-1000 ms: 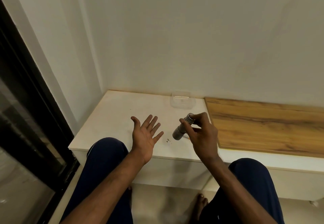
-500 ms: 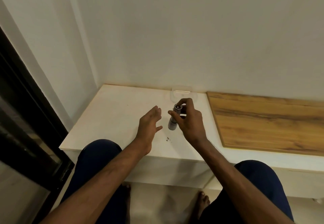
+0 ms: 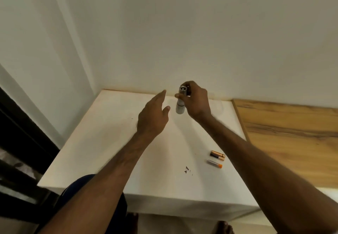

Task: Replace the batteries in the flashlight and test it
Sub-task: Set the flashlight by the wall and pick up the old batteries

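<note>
My right hand point(image 3: 196, 100) grips a small silver flashlight point(image 3: 181, 103), held almost upright above the far part of the white table point(image 3: 102, 142), its open end up. My left hand point(image 3: 152, 117) hovers just left of it, fingers apart and holding nothing. Two copper and black batteries point(image 3: 217, 155) lie side by side on the table below my right forearm. A silver battery with an orange end point(image 3: 214, 163) lies just in front of them.
A clear plastic container point(image 3: 218, 105) stands by the wall, partly hidden behind my right hand. A wooden board point(image 3: 292, 133) covers the table's right side. Small dark specks point(image 3: 187, 169) lie near the front. A dark window frame point(image 3: 22, 151) runs along the left.
Both hands have moved further away toward the wall, the flashlight going from tilted to nearly upright. The left hand turned from palm up to edge on. The batteries came into view.
</note>
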